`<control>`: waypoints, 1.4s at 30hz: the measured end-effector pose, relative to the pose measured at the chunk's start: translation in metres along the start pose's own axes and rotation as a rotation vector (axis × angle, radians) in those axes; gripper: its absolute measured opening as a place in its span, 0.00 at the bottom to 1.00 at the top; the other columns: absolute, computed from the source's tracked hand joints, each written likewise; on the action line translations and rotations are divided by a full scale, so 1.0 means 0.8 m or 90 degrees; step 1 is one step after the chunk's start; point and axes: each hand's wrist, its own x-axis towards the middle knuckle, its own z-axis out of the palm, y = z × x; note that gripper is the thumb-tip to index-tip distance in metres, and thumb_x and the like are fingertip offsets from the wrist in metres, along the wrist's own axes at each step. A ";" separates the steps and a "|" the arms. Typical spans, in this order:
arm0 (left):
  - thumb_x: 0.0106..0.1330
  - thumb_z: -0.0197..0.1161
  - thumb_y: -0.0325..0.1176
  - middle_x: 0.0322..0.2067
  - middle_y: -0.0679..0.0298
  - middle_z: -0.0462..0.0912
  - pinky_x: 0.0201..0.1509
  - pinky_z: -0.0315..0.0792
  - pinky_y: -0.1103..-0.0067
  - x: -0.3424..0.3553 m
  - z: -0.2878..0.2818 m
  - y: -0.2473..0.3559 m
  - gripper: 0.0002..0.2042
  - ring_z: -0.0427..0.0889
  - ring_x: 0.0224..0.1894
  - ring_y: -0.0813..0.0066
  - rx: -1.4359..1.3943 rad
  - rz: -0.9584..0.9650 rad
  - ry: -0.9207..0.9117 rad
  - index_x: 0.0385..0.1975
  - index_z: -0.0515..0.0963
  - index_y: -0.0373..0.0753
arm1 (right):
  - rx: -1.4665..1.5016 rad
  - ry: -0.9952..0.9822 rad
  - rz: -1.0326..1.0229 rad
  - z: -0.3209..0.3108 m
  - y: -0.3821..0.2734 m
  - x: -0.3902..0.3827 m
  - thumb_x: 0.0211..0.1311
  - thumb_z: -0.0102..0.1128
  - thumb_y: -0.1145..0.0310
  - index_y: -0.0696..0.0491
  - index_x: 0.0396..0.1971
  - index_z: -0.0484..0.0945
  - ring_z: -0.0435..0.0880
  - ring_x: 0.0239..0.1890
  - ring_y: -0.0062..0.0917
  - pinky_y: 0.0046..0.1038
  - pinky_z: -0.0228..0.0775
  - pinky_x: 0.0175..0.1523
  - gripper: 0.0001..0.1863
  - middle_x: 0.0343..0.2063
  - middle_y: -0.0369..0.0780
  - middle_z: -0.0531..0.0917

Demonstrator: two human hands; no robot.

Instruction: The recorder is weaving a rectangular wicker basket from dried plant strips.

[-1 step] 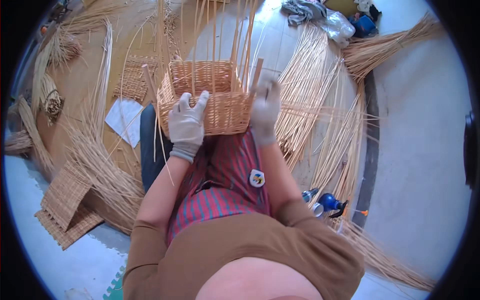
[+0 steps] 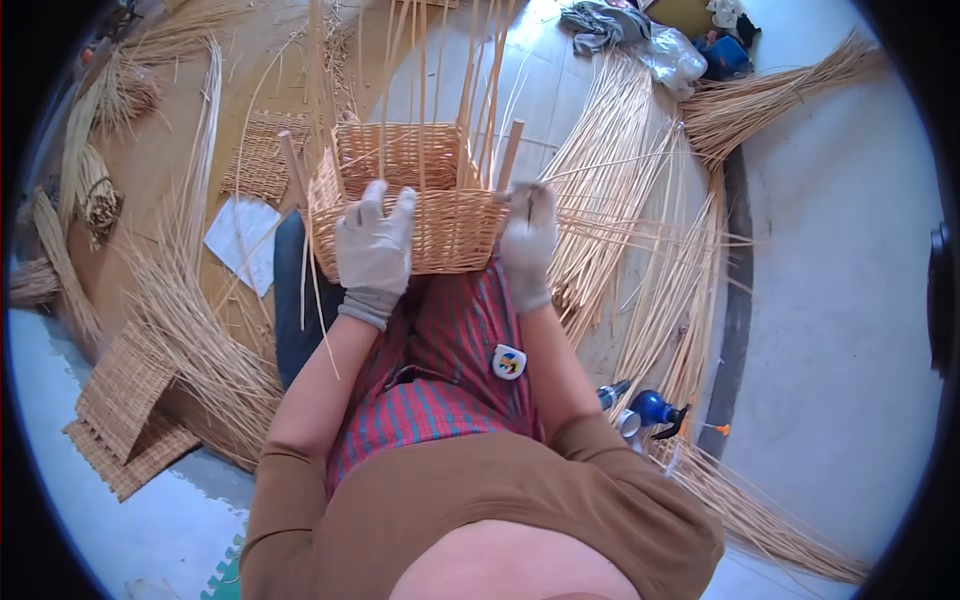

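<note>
A half-woven wicker basket [image 2: 450, 232] sits at my lap, with tall thin stakes [image 2: 422, 90] rising from its walls. Thicker wooden posts stand at its near corners, a left post [image 2: 289, 152] and a right post [image 2: 511, 150]. My left hand [image 2: 374, 250], in a pale work glove, grips the near wall with fingertips at the rim. Beside the right post, my gloved right hand [image 2: 528, 245] is closed on wicker strands [image 2: 630, 228] that trail off to the right. Its exact finger hold is partly blurred.
Loose reeds [image 2: 600, 160] lie to the right, and a tied reed bundle [image 2: 780, 95] beyond them. More reeds [image 2: 210, 340] spread at left near woven panels [image 2: 130, 390]. A blue spray bottle [image 2: 655, 408] stands by my right elbow. Cloth [image 2: 605, 25] and plastic [image 2: 672, 55] are piled at the far right.
My right hand has shifted slightly down beside the right post and is less blurred. The basket has tipped or moved very slightly left; my left hand keeps its place on the wall.
</note>
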 end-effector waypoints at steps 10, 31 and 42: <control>0.65 0.63 0.40 0.59 0.52 0.70 0.50 0.77 0.63 0.014 0.064 0.069 0.26 0.82 0.44 0.51 -0.015 0.020 -0.251 0.64 0.70 0.49 | -0.171 0.059 -0.381 0.091 -0.081 0.062 0.62 0.66 0.71 0.51 0.63 0.72 0.78 0.55 0.40 0.39 0.72 0.59 0.28 0.57 0.46 0.78; 0.62 0.72 0.37 0.51 0.50 0.80 0.59 0.70 0.60 -0.060 -0.014 -0.129 0.23 0.77 0.53 0.47 -0.100 -0.142 0.056 0.54 0.75 0.37 | 0.356 -0.298 0.159 0.236 -0.003 -0.038 0.75 0.58 0.66 0.58 0.59 0.78 0.80 0.48 0.13 0.18 0.71 0.56 0.18 0.48 0.34 0.86; 0.54 0.77 0.34 0.41 0.54 0.83 0.67 0.66 0.58 -0.043 -0.029 -0.149 0.22 0.80 0.51 0.48 -0.143 -0.038 0.044 0.48 0.76 0.41 | 0.299 -0.294 -0.155 0.197 -0.060 -0.048 0.78 0.52 0.62 0.60 0.67 0.68 0.79 0.40 0.15 0.22 0.70 0.51 0.24 0.38 0.35 0.82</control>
